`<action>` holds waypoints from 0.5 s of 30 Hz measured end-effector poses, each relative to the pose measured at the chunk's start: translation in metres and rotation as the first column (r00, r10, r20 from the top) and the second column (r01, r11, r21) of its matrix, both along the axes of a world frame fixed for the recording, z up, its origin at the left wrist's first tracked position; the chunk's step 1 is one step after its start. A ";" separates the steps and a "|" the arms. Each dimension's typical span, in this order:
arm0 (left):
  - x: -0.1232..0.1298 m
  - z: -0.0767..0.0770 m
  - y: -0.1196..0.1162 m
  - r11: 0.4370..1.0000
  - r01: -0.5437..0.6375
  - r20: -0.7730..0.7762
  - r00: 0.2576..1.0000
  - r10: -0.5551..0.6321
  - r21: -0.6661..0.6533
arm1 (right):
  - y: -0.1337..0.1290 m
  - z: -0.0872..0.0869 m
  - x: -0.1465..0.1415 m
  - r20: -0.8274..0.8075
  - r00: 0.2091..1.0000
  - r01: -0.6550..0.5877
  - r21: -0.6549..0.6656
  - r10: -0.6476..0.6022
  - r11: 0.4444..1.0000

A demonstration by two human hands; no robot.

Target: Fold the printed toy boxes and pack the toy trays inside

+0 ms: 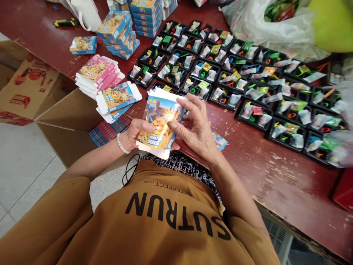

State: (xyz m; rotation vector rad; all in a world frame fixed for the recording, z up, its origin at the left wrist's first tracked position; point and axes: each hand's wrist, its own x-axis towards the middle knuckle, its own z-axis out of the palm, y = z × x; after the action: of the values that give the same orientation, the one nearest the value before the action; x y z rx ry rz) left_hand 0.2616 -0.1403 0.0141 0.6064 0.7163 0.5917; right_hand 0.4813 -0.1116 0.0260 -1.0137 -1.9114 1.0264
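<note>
I am holding 1 blue printed carton (157, 114) in front of me, at the near edge of the red table (248, 147), with white flaps showing at its near and far ends. My left hand (140, 132) is clamping its left side, thumb lying on the picture and fingertips showing beyond the right side. My right hand (195, 129) is curving around the right side, its thumb touching the picture and its forefinger reaching the far right corner; thumb and fingers are standing apart.

Just left of the carton, flattish blue cartons (118, 96) are lying beside a pile of pink cartons (96, 73). Farther off, blue boxes (116, 27) are standing in stacks, with a white mug (88, 14) and a yellow-and-black cutter (66, 23) lying to their left.

Many black trays (193, 86) are spreading in rows from the middle to the right; they are holding white packets, small colored packets and bright little pieces. At the far right, a clear plastic bag (286, 35) is bulging beside the rows.

Below the table's left edge, an open cardboard box (63, 136) is holding tightly packed red and blue boxes (106, 130). Left of it, another cardboard box (27, 88) is showing red print.
</note>
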 end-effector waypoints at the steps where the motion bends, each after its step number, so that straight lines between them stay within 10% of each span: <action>1: 0.002 -0.001 0.001 1.000 -0.008 0.046 0.999 0.009 -0.015 | 0.003 0.000 -0.001 -0.002 1.000 0.011 0.025 -0.010 1.000; 5: 0.003 -0.001 0.006 0.998 0.035 0.214 0.977 -0.025 -0.045 | 0.022 0.009 0.005 -0.048 0.998 -0.034 0.085 0.038 0.996; 11: 0.001 0.005 0.003 0.982 0.188 0.021 0.982 -0.188 0.013 | 0.028 0.014 0.034 -0.195 0.911 -0.410 -0.355 0.363 0.840; 15: 0.007 0.004 -0.005 0.981 0.156 -0.031 0.988 -0.154 0.112 | 0.012 0.008 0.044 -0.175 0.950 -0.294 -0.211 0.260 0.932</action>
State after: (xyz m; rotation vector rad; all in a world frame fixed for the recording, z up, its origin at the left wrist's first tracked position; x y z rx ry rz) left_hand 0.2690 -0.1457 0.0183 0.7688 0.6520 0.4844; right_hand 0.5250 -0.1000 0.0343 -0.7815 -1.8790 1.4776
